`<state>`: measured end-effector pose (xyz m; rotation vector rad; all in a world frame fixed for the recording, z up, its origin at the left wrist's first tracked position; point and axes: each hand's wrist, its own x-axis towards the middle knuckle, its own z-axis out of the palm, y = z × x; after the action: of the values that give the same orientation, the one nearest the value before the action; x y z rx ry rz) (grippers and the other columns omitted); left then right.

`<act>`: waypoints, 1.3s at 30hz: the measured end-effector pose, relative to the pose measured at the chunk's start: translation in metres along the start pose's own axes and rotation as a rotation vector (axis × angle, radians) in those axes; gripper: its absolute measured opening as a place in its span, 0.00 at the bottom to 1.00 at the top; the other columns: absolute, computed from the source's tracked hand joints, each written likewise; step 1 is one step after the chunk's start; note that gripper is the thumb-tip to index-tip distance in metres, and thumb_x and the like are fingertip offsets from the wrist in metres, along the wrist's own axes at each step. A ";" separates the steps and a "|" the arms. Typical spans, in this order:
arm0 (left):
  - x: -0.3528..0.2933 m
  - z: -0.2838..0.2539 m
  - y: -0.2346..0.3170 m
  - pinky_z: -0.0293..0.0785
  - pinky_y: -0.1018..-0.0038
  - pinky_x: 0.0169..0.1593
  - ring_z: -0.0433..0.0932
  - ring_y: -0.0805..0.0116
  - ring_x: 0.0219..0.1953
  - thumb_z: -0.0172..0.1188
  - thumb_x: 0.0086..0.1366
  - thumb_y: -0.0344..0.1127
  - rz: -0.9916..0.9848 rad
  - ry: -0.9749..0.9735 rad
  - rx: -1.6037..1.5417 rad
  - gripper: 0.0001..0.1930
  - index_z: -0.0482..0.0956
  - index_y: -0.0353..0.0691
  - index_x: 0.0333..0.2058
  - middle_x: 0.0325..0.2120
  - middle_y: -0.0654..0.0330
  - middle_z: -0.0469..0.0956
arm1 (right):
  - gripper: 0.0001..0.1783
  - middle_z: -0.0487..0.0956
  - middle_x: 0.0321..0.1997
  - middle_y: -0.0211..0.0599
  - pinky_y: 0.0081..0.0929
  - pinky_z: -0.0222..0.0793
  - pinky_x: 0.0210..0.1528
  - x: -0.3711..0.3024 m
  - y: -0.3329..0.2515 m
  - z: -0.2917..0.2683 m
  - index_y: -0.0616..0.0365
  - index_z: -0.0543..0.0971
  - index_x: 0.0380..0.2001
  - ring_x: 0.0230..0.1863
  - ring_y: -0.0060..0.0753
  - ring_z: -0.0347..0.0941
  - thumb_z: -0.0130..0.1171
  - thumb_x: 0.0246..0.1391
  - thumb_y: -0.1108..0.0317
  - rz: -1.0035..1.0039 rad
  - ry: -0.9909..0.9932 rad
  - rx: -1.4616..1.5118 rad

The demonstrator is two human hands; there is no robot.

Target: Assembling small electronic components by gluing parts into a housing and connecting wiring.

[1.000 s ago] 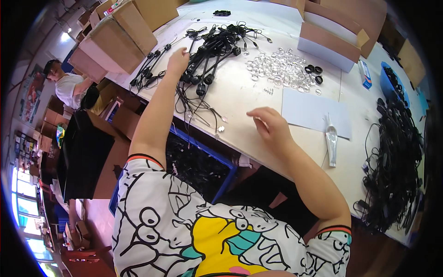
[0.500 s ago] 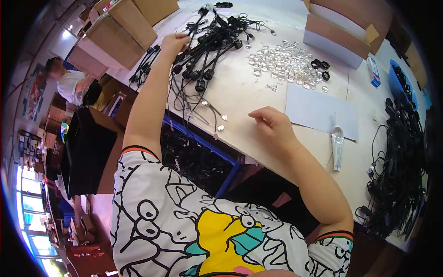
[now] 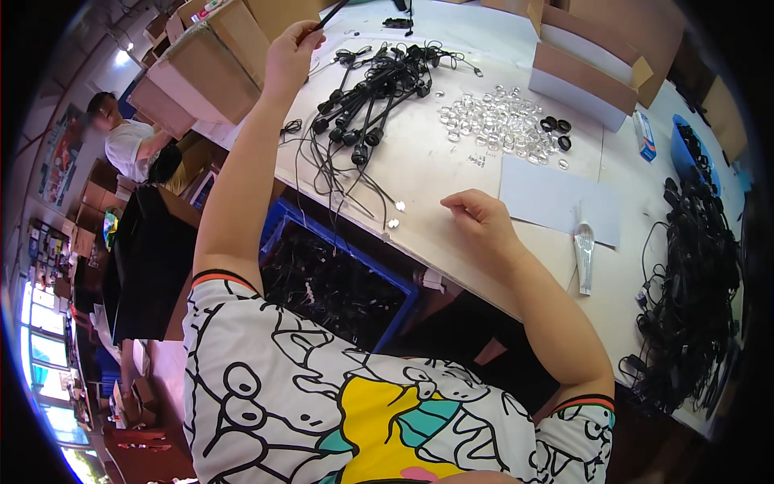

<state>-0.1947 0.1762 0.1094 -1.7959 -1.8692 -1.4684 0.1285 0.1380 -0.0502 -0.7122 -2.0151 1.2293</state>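
I have one black rod (image 3: 331, 14) pinched in my left hand (image 3: 294, 58), apart from the tangled heap of black cabled rods (image 3: 385, 81) left untouched on the table (image 3: 423, 173), clear discs (image 3: 500, 121) loose beside it, my right hand (image 3: 481, 222) half-curled and seemingly empty.

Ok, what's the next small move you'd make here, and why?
I'd probably lower the left hand slightly, bringing the thin black stalk it grips over the white tabletop by the right hand. The stalk's far end runs past the picture's top edge, so it can't be checked there, and nothing shows held in the right hand, which seems free to help.
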 end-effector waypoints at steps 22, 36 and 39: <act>-0.206 -0.003 0.138 0.62 0.68 0.48 0.72 0.70 0.36 0.59 0.47 0.30 0.880 -0.283 -0.117 0.09 0.76 0.45 0.31 0.32 0.63 0.73 | 0.09 0.72 0.21 0.31 0.18 0.60 0.28 -0.158 -0.089 0.007 0.63 0.74 0.29 0.26 0.22 0.66 0.54 0.47 0.68 0.175 0.145 -0.071; -0.290 0.050 0.202 0.51 0.82 0.21 0.53 0.79 0.16 0.49 0.60 0.47 -0.584 -0.399 -1.901 0.25 0.59 0.34 0.50 0.25 0.64 0.57 | 0.10 0.74 0.20 0.42 0.27 0.66 0.26 -0.254 -0.036 0.021 0.61 0.75 0.27 0.22 0.36 0.72 0.55 0.42 0.66 0.068 0.236 0.096; -0.295 0.054 0.209 0.49 0.84 0.19 0.51 0.79 0.15 0.48 0.61 0.47 -0.509 -0.392 -1.844 0.24 0.61 0.34 0.47 0.24 0.64 0.56 | 0.14 0.74 0.29 0.40 0.28 0.67 0.32 -0.275 -0.038 0.017 0.59 0.74 0.33 0.29 0.36 0.72 0.58 0.44 0.63 -0.016 0.361 -0.001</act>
<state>0.0838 -0.0260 -0.0141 -2.0262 -0.6383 -3.9867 0.2848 -0.0878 -0.0916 -0.8504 -1.7199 1.0074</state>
